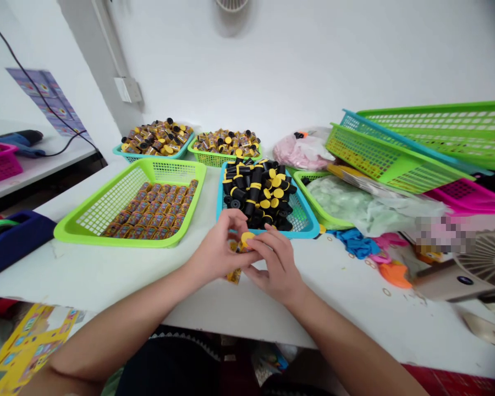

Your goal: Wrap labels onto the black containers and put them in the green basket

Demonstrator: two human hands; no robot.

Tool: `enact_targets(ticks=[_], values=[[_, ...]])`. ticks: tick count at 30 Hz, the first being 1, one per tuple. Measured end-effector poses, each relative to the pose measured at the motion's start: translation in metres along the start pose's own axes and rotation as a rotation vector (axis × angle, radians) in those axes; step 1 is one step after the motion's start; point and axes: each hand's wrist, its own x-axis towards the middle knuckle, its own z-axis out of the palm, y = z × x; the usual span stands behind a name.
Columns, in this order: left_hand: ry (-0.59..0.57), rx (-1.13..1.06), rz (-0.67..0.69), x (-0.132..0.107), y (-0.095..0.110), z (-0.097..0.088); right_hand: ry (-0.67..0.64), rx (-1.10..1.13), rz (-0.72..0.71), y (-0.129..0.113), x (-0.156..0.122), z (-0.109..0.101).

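Holding a round yellow plastic cap (247, 239) at the fingertips, the bare left hand (220, 247) and bare right hand (276, 269) form a nearly closed grip on it, with a small gold-patterned packet (233, 276) beneath, just beside a turquoise plastic basket (309, 231) of black-and-yellow cylinders (256, 192) on the white desk (107, 286).

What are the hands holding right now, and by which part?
A yellow round cap, gripped at its edge by the fingers of the right hand and left hand; a gold printed piece lies under them, hold unclear.
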Motion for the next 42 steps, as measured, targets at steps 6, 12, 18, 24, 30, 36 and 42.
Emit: enact_targets(ticks=[6,12,18,24,30,36,42], values=[[-0.014,0.233,0.003,-0.006,0.030,-0.012,-0.016,-0.043,-0.071,-0.001,0.004,-0.002],[0.000,0.620,-0.091,0.046,0.035,-0.089,0.014,-0.197,0.073,0.009,0.007,-0.004],[0.034,1.051,-0.536,0.145,-0.019,-0.179,-0.060,-0.416,0.377,0.057,0.006,-0.013],[-0.069,1.127,-0.712,0.163,-0.073,-0.188,-0.270,-0.384,0.563,0.066,0.006,-0.011],[-0.089,1.203,-0.744,0.161,-0.076,-0.178,-0.597,-0.232,0.830,0.072,0.033,-0.017],[0.030,1.344,-0.446,0.132,-0.015,-0.144,-0.980,0.044,0.890,0.103,0.058,-0.004],[-0.433,1.244,0.146,0.006,0.013,-0.061,-0.875,0.078,0.844,0.112,0.054,0.005]])
